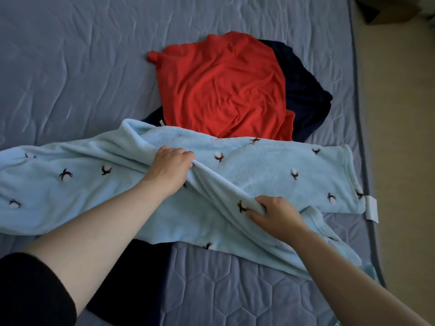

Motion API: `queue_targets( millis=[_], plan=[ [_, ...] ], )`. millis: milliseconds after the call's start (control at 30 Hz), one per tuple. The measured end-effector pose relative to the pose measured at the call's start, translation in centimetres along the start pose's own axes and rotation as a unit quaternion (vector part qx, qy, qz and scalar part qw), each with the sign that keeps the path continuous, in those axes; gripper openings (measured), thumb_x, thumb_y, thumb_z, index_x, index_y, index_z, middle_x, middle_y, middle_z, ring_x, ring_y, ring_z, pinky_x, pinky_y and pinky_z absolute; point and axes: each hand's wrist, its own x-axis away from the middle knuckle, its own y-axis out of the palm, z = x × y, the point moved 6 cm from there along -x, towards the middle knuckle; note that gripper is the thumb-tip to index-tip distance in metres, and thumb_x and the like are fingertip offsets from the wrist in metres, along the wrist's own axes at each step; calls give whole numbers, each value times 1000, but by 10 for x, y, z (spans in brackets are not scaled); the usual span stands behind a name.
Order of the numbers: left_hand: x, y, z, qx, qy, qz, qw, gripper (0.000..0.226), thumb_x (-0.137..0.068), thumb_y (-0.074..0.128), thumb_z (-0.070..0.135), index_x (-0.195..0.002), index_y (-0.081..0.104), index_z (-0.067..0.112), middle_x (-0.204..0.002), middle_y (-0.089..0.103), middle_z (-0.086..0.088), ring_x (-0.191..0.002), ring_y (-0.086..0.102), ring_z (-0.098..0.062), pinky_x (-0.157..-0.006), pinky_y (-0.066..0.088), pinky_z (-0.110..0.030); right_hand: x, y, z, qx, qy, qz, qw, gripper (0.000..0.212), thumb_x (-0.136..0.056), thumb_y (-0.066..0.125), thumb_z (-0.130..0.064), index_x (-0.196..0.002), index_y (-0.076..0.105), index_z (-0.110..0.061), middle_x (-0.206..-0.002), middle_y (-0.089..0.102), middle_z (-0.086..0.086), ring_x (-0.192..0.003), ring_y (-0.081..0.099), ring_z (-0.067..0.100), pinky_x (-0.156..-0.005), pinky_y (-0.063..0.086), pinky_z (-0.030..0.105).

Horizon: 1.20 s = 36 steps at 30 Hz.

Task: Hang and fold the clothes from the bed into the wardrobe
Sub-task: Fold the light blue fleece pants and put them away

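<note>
A light blue fleece garment (270,177) with small dark-and-white cotton motifs lies spread across the near part of the bed. My left hand (170,167) grips a raised fold of it near the middle. My right hand (273,214) pinches the same fold lower down, toward me. Behind the fleece lies a crumpled red shirt (221,88) on top of a dark navy garment (303,90). Another dark piece of cloth (138,274) shows under the fleece's near edge, partly hidden by my left forearm.
The bed (77,74) has a blue-grey quilted cover. Its right edge (363,142) runs down the frame, with beige floor (404,137) beyond. A white label (372,209) hangs at that edge. A dark box-like shape (388,10) stands on the floor at top right.
</note>
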Motion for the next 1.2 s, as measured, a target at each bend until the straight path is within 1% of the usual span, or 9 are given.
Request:
queue_targets(
  millis=[167, 333, 500, 567, 667, 833, 967, 1100, 1200],
  plan=[
    [-21, -2, 5, -10, -17, 1, 1000, 18, -98, 42, 19, -97, 59, 11, -100, 63, -8, -94, 57, -28, -74, 30, -32, -8, -44, 38, 17, 18, 61, 998, 50, -92, 51, -53, -57, 40, -18, -51, 43, -4, -50, 44, 13, -48, 28, 29],
    [-34, 5, 4, -42, -42, -12, 998, 19, -98, 39, 19, -105, 57, 16, -106, 62, -5, -100, 56, -27, -74, 27, -32, -12, -55, 54, 72, 16, 30, 997, 57, -87, 47, -63, -54, 37, -19, -50, 42, -4, -51, 45, 11, -47, 30, 29],
    [-47, 1, 6, -57, -76, 7, 995, 17, -97, 42, 15, -103, 58, 13, -104, 64, -8, -101, 56, -31, -77, 34, -36, -14, -99, 61, 60, -22, 225, 972, 48, -84, 57, -56, -61, 40, -18, -49, 45, -4, -51, 50, 17, -43, 28, 28],
    [-55, -1, 1, -65, -96, 11, 993, 18, -97, 43, 14, -104, 59, 13, -107, 65, -9, -103, 56, -31, -81, 36, -38, -30, -98, 66, 84, -10, 171, 982, 32, -86, 58, -48, -74, 46, -21, -64, 55, -8, -67, 57, 21, -51, 32, 31],
    [-63, 6, 4, -91, -91, -27, 991, 20, -98, 42, 16, -106, 59, 15, -109, 65, -7, -104, 58, -29, -83, 37, -35, -50, -80, 84, 120, 30, 16, 992, 21, -84, 57, -47, -90, 55, -26, -80, 54, -9, -87, 58, 19, -64, 36, 30],
    [-64, 8, 8, -102, -69, -25, 992, 20, -99, 43, 19, -96, 61, 11, -95, 67, -8, -90, 60, -29, -70, 32, -33, -42, -63, 108, 163, 61, -101, 979, 20, -77, 59, -53, -84, 58, -35, -77, 52, -13, -78, 52, 13, -61, 36, 27],
    [-67, -2, 7, -126, -89, -20, 988, 18, -97, 44, 14, -97, 62, 10, -94, 68, -10, -90, 62, -31, -75, 37, -35, -26, -80, 123, 181, 67, -87, 977, 25, -78, 56, -57, -71, 55, -34, -74, 55, -13, -74, 54, 12, -57, 36, 26],
    [-74, -7, 16, -126, -113, -55, 984, 17, -94, 47, 16, -103, 61, 15, -105, 66, -7, -101, 60, -29, -85, 40, -35, -19, -124, 123, 151, 67, 56, 985, 39, -75, 59, -62, -60, 56, -26, -60, 56, -10, -57, 49, 5, -49, 31, 24],
    [-79, 2, 28, -13, -57, -101, 993, 31, -94, 52, 32, -123, 57, 20, -125, 60, -4, -116, 53, -27, -99, 36, -37, -19, -128, 128, 66, 86, 13, 994, 41, -69, 70, -56, -56, 54, -21, -56, 54, -8, -55, 49, 7, -49, 35, 24]
  ],
)
